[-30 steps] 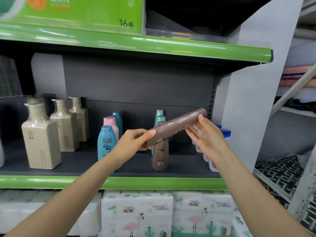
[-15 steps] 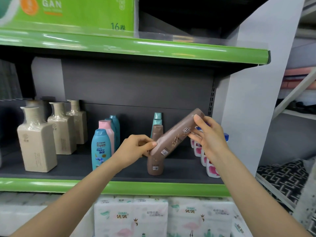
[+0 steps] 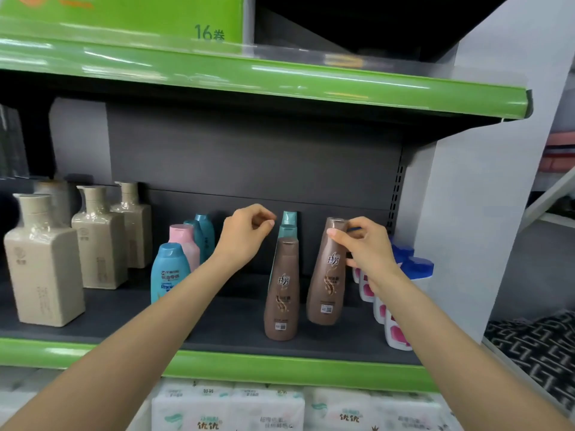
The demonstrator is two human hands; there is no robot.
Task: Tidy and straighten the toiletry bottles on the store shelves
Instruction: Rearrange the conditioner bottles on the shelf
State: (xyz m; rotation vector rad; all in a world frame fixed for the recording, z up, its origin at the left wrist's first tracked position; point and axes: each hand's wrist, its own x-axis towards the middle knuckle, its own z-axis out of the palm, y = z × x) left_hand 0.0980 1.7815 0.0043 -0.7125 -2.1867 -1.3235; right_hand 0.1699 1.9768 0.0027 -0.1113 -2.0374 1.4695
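Observation:
My right hand (image 3: 365,248) pinches the cap end of a brown bottle (image 3: 326,281), which stands nearly upright, leaning slightly, on the dark shelf (image 3: 217,325). Just left of it stands a second brown bottle (image 3: 282,293), with teal bottles (image 3: 287,227) behind it. My left hand (image 3: 245,236) hovers left of the teal bottles, fingers loosely curled, holding nothing. Blue, pink and teal bottles (image 3: 169,272) stand further left, and beige square bottles (image 3: 43,262) at the far left.
White bottles with blue caps and pink labels (image 3: 395,321) line the right end beside the white side panel (image 3: 466,213). A green shelf lip (image 3: 249,367) runs along the front; tissue packs (image 3: 230,409) lie below. An upper green shelf (image 3: 280,85) overhangs.
The brown bottle, held sideways in both hands, has been turned upright and lowered onto the shelf right of the other brown bottle. My left hand has let go and lifted away.

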